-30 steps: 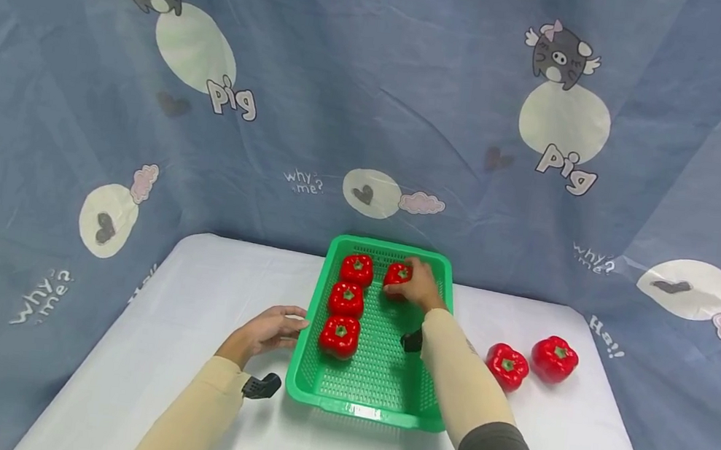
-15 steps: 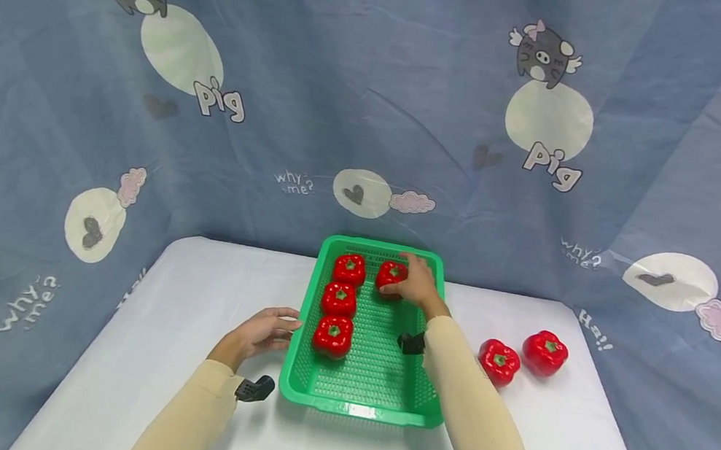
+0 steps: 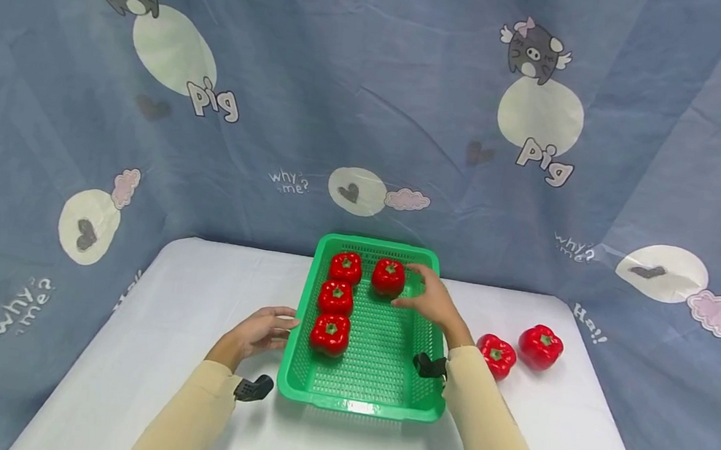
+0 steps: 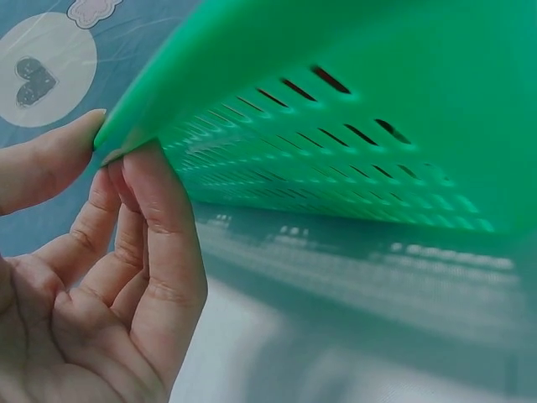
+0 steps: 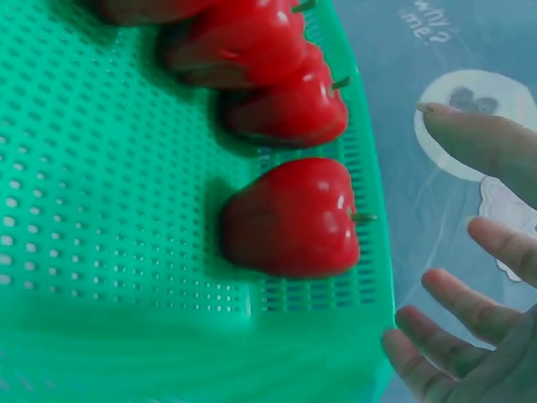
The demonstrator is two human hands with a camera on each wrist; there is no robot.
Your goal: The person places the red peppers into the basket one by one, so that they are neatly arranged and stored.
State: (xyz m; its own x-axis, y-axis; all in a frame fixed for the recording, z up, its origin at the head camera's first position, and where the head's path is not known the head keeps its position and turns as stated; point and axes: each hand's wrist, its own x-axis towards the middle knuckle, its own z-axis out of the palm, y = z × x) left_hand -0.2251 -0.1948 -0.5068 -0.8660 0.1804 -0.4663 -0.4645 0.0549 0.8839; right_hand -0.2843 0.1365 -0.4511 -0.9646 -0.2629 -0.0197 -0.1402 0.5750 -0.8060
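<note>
A green perforated plastic basket [image 3: 374, 408] holds several red bell peppers. Three of them, such as the front pepper [image 3: 330, 335], form a column along its left side, and a single pepper [image 3: 388, 278] stands at the back right. My left hand [image 3: 262, 330] pinches the basket's left rim [image 4: 159, 75], thumb on one side and fingertips on the other. With spread fingers, my right hand [image 3: 433, 299] is just right of the single pepper, apart from it and holding nothing; the right wrist view shows a gap between that pepper [image 5: 294, 220] and the fingers.
Two more red peppers lie on the white table [image 3: 195, 295] right of the basket: a nearer pepper [image 3: 495, 356] beside the right forearm and a farther pepper [image 3: 540, 347]. A blue printed curtain [image 3: 245, 132] hangs behind the table.
My right hand has let go of the back-right pepper and drawn away to the right; that pepper stays in the basket. My left hand keeps its place on the rim. The head view has shifted slightly.
</note>
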